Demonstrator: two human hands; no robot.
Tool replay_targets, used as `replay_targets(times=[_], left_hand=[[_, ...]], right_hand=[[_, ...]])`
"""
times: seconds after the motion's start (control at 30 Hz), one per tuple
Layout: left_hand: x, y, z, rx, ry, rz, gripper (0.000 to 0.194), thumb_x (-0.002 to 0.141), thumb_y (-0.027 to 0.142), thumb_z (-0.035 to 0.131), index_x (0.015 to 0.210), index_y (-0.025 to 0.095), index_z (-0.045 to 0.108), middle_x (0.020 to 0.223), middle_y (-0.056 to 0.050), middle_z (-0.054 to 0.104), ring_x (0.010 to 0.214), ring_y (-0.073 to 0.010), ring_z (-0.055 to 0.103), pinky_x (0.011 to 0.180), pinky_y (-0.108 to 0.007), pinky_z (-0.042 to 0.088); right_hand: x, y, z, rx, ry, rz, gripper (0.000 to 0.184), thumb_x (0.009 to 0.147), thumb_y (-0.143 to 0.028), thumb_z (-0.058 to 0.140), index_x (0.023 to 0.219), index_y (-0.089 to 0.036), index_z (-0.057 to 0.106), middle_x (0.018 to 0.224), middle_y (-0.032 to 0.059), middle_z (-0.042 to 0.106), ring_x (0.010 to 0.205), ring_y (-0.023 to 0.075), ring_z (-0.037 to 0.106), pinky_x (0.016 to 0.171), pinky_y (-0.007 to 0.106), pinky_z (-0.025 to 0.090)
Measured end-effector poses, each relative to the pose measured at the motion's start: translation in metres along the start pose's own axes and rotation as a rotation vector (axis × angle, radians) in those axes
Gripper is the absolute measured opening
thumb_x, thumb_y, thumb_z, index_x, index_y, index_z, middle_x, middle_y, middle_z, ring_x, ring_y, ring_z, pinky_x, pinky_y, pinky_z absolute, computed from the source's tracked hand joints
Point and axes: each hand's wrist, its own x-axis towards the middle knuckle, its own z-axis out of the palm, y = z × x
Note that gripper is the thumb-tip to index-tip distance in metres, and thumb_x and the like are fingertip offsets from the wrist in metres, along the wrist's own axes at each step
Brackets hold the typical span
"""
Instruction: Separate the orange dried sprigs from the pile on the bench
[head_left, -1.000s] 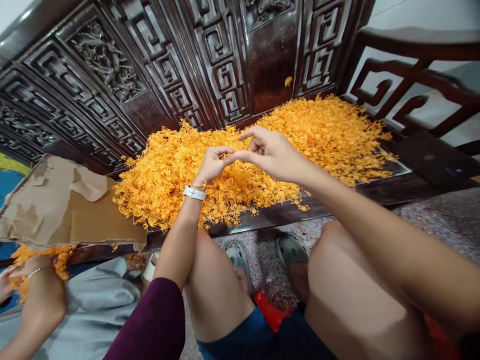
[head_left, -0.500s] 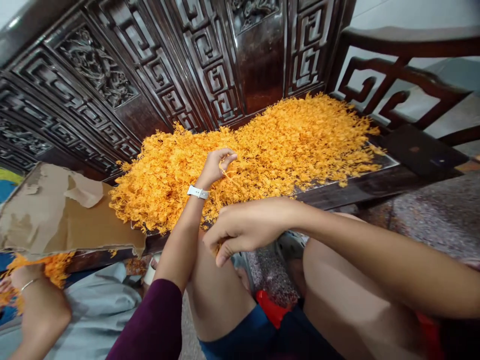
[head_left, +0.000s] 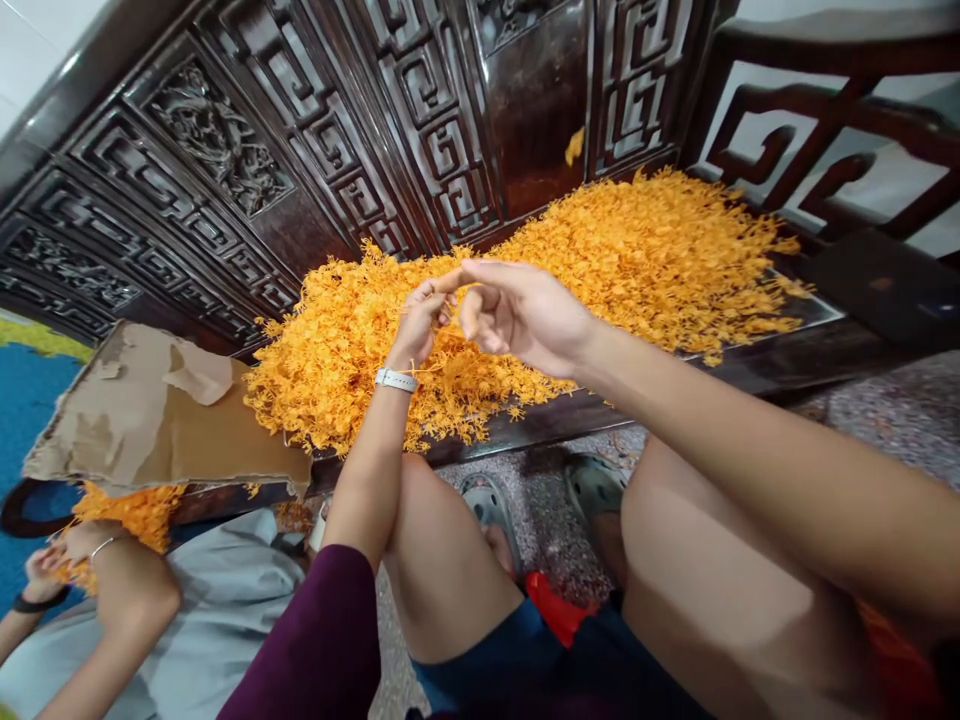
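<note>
A large heap of small orange pieces (head_left: 660, 240), branched and plastic-looking, spreads over the dark wooden bench. Above its near left part, my left hand (head_left: 421, 318) is closed, pinching a thin orange piece that its fingers mostly hide. My right hand (head_left: 529, 318) meets it from the right, with the index finger stretched to the left fingertips. The other right fingers are loosely bent and apart, and nothing shows in them. One loose orange piece (head_left: 574, 147) appears in the air against the bench back, beyond the right hand.
Carved bench back (head_left: 536, 120) rises behind the heap. Torn cardboard (head_left: 202, 430) lies at the bench's left. Another person's hand (head_left: 97, 545) handles orange pieces at lower left. A dark flat device (head_left: 885, 285) rests at the right end. My sandalled feet (head_left: 491, 520) are below.
My right hand has risen from above my knees to meet my left hand, its fingers opening out. A loose orange piece now shows against the bench back. The view has shifted slightly.
</note>
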Motion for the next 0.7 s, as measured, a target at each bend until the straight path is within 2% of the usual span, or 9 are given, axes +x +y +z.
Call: replay_targets(times=[0.07, 0.13, 0.2, 0.27, 0.37, 0.43, 0.5, 0.6, 0.7], left_hand=[[-0.003, 0.013, 0.001, -0.152, -0.049, -0.001, 0.036, 0.086, 0.059, 0.078, 0.096, 0.025, 0.070, 0.093, -0.003, 0.066, 0.060, -0.0085, 0.051, 0.054, -0.026, 0.041], [-0.008, 0.029, 0.004, -0.190, -0.061, 0.017, 0.044, 0.091, 0.067, 0.070, 0.109, 0.027, 0.070, 0.106, -0.006, 0.068, 0.065, -0.0102, 0.056, 0.056, -0.028, 0.042], [-0.015, 0.042, 0.008, -0.125, -0.043, 0.033, 0.053, 0.094, 0.074, 0.062, 0.122, 0.029, 0.068, 0.115, -0.009, 0.067, 0.076, -0.0144, 0.063, 0.061, -0.031, 0.047], [-0.020, 0.050, 0.013, -0.074, -0.024, 0.046, 0.056, 0.094, 0.073, 0.064, 0.131, 0.031, 0.065, 0.121, -0.010, 0.066, 0.085, -0.0178, 0.066, 0.066, -0.033, 0.049], [-0.024, 0.056, 0.017, -0.186, -0.028, 0.051, 0.046, 0.095, 0.055, 0.073, 0.134, 0.032, 0.063, 0.124, -0.008, 0.064, 0.079, -0.0131, 0.062, 0.065, -0.029, 0.047], [-0.025, 0.059, 0.018, -0.363, -0.036, 0.031, 0.032, 0.099, 0.038, 0.070, 0.129, 0.030, 0.065, 0.120, -0.006, 0.064, 0.066, -0.0069, 0.052, 0.057, -0.023, 0.042], [-0.025, 0.063, 0.020, -0.546, -0.045, 0.003, 0.018, 0.104, 0.028, 0.059, 0.120, 0.025, 0.066, 0.106, -0.003, 0.063, 0.057, -0.0041, 0.042, 0.049, -0.018, 0.035], [-0.026, 0.068, 0.028, -0.666, -0.027, -0.039, 0.024, 0.112, 0.027, 0.042, 0.108, 0.022, 0.065, 0.079, 0.001, 0.050, 0.049, -0.0040, 0.035, 0.042, -0.014, 0.027], [-0.026, 0.070, 0.038, -0.599, 0.008, -0.066, 0.026, 0.114, 0.032, 0.043, 0.104, 0.022, 0.065, 0.066, 0.005, 0.041, 0.043, -0.0043, 0.025, 0.039, -0.016, 0.023]], right_hand=[[0.004, 0.002, -0.008, -0.134, 0.114, -0.040, 0.029, 0.099, -0.049, 0.065, 0.098, -0.020, 0.059, 0.071, 0.0004, 0.062, 0.052, 0.0109, 0.044, 0.048, 0.028, 0.029], [0.007, 0.004, -0.019, -0.334, 0.201, -0.070, 0.030, 0.094, -0.046, 0.075, 0.099, -0.022, 0.058, 0.073, -0.0004, 0.059, 0.057, 0.0123, 0.044, 0.053, 0.029, 0.030], [0.010, 0.006, -0.028, -0.580, 0.191, -0.078, 0.038, 0.085, -0.045, 0.086, 0.101, -0.021, 0.061, 0.072, -0.0013, 0.055, 0.063, 0.0139, 0.044, 0.057, 0.030, 0.030], [0.012, 0.010, -0.034, -0.772, 0.133, -0.084, 0.040, 0.079, -0.041, 0.092, 0.097, -0.020, 0.064, 0.072, -0.0012, 0.053, 0.068, 0.0152, 0.045, 0.061, 0.031, 0.031], [0.016, 0.015, -0.041, -0.808, 0.108, -0.134, 0.032, 0.082, -0.038, 0.088, 0.081, -0.019, 0.062, 0.073, 0.0005, 0.055, 0.071, 0.0157, 0.047, 0.065, 0.032, 0.033], [0.020, 0.018, -0.045, -0.735, 0.149, -0.199, 0.031, 0.085, -0.038, 0.085, 0.079, -0.019, 0.060, 0.076, 0.0013, 0.058, 0.074, 0.0161, 0.048, 0.066, 0.032, 0.036], [0.023, 0.022, -0.048, -0.682, 0.181, -0.224, 0.031, 0.084, -0.040, 0.086, 0.087, -0.020, 0.063, 0.081, 0.0018, 0.061, 0.076, 0.0165, 0.049, 0.066, 0.032, 0.038], [0.025, 0.029, -0.050, -0.680, 0.079, -0.161, 0.029, 0.085, -0.039, 0.086, 0.089, -0.020, 0.064, 0.078, 0.0007, 0.060, 0.072, 0.0154, 0.048, 0.062, 0.031, 0.035], [0.026, 0.033, -0.047, -0.674, 0.003, -0.187, 0.028, 0.092, -0.034, 0.078, 0.077, -0.020, 0.059, 0.069, -0.0019, 0.053, 0.067, 0.0133, 0.043, 0.061, 0.031, 0.032]])
